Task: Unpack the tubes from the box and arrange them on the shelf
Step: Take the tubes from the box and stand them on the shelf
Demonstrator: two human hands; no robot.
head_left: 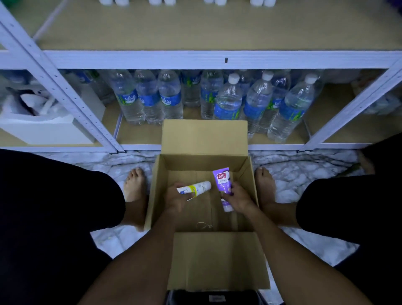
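Observation:
An open cardboard box (159,187) stands on the floor between my feet. Both hands are inside it. My left hand (177,199) grips a white tube (199,187) with a yellow band, lying nearly flat and pointing right. My right hand (238,199) holds a purple tube (223,179) with a red label, its white cap toward me. The tan shelf (195,28) lies above the box, with several white tube caps (156,1) standing along its far edge.
The lower shelf holds several water bottles (228,100) right behind the box. A white bin (43,128) sits at the lower left. White metal uprights (54,76) frame the shelves. My bare feet (133,185) flank the box on a marbled floor.

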